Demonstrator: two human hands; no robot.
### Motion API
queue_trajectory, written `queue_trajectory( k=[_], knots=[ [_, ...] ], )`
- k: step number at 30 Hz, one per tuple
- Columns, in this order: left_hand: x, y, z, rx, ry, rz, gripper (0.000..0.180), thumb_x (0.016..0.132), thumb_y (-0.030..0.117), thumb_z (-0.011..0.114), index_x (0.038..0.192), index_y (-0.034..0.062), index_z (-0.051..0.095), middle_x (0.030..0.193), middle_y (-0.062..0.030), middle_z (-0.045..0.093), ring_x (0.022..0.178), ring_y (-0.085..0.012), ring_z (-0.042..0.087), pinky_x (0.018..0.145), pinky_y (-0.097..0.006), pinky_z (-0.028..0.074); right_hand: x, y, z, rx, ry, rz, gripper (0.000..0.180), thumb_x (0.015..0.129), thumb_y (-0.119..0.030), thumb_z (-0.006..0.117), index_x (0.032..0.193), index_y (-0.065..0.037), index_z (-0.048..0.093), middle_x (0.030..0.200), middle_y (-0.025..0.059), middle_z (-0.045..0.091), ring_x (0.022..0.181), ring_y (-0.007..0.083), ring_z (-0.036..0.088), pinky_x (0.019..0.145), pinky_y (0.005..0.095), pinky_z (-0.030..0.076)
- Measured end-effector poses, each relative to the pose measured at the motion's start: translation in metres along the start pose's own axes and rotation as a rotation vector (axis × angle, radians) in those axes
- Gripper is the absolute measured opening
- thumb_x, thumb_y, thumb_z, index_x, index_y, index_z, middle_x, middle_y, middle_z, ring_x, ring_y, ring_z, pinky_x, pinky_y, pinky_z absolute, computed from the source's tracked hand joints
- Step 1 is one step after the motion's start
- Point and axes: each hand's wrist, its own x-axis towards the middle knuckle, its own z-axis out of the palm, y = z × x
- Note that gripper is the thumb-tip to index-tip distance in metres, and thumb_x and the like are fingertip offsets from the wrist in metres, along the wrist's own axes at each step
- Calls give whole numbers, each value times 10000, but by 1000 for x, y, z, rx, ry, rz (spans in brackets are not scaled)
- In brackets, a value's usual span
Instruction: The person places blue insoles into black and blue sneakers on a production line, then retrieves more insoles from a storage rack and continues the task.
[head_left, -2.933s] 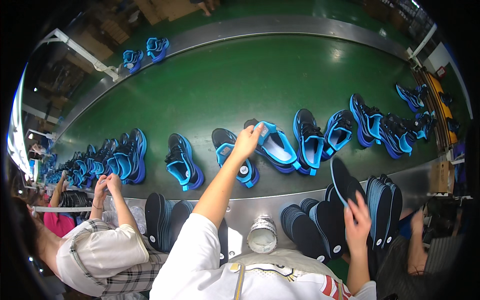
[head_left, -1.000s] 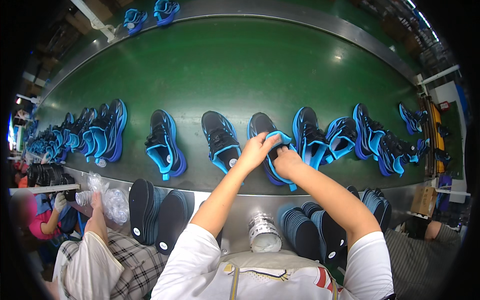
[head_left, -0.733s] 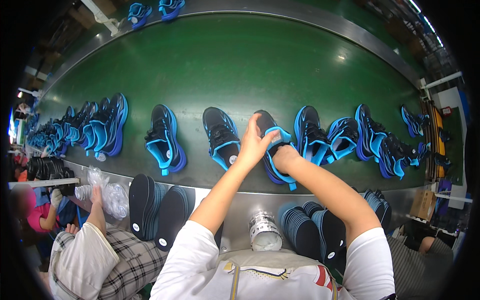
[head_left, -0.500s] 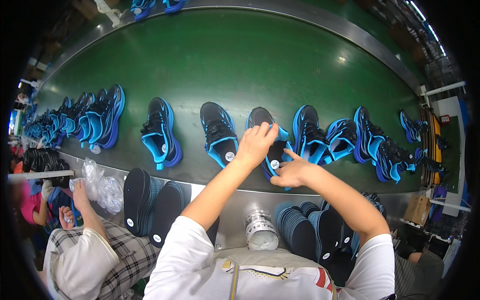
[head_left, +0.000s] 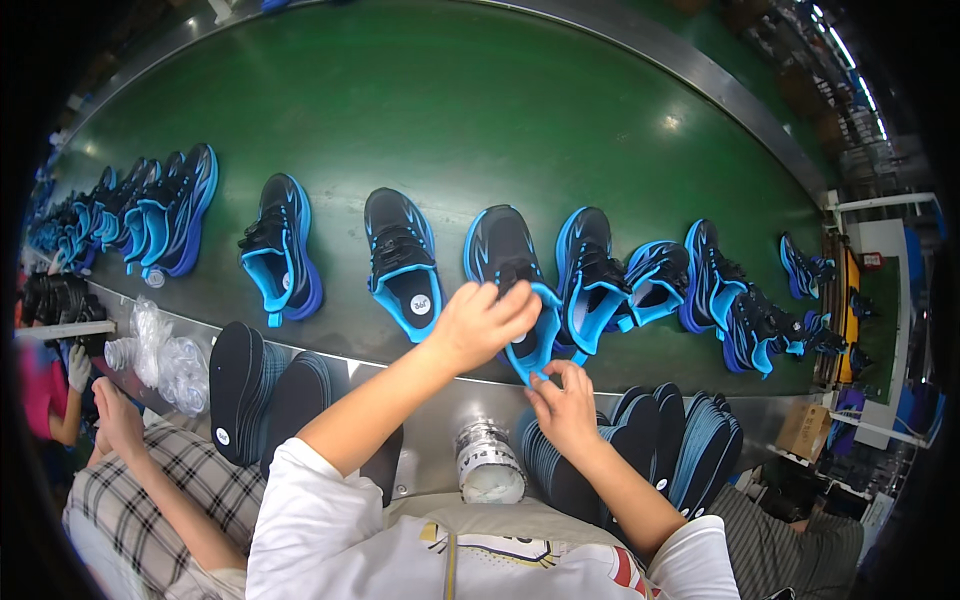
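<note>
A black and blue sneaker point(head_left: 495, 235) lies on the green belt in front of me, toe pointing away. My left hand point(head_left: 478, 326) is closed at its tongue and collar, covering part of the opening. At the heel, the thumb and fingers of my right hand point(head_left: 566, 405) pinch the light blue back edge. A little of a white dot shows inside the shoe beside my left fingers. Just left stands a matching sneaker point(head_left: 393, 228) with a black insole in it. Close on the right is another sneaker point(head_left: 583, 240), its light blue lining showing.
More sneakers point(head_left: 190, 220) line the green belt point(head_left: 480, 110) on both sides. Along the metal ledge sit stacks of black insoles point(head_left: 236, 395), more insole stacks point(head_left: 705, 450), a clear roll point(head_left: 490, 470) and crumpled clear plastic point(head_left: 170, 355). A co-worker's arm point(head_left: 160, 480) is at left.
My right hand has left the inside of the shoe and moved back to its heel edge. My left hand stays at the tongue. The whole view has shifted slightly.
</note>
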Motion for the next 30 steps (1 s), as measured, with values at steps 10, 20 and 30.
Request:
queue_trajectory(
  k=[10, 20, 30],
  knots=[
    [20, -30, 16, 161, -120, -121, 149, 609, 107, 552, 756, 90, 535, 809, -12, 484, 662, -170, 457, 573, -285, 370, -5, 45, -22, -20, 343, 420, 620, 752, -323, 602, 1267, -97, 340, 1265, 245, 293, 1170, 414, 289, 948, 520, 206],
    [9, -7, -20, -1180, -363, -822, 89, 762, 80, 567, 689, 36, 540, 1032, -113, 586, 949, -178, 541, 745, -274, 434, 22, 172, -35, -163, 406, 344, 376, 710, -250, 626, 1007, -56, 502, 1028, 185, 484, 948, 386, 465, 829, 439, 360],
    [55, -8, -50, -1683, 21, -1129, 236, 802, 120, 570, 676, 109, 371, 595, 18, 384, 505, -67, 313, 468, -211, 252, -102, 115, -108, -71, 189, 270, 351, 753, -125, 580, 1090, -45, 528, 1099, 206, 486, 956, 372, 499, 846, 427, 386]
  ],
)
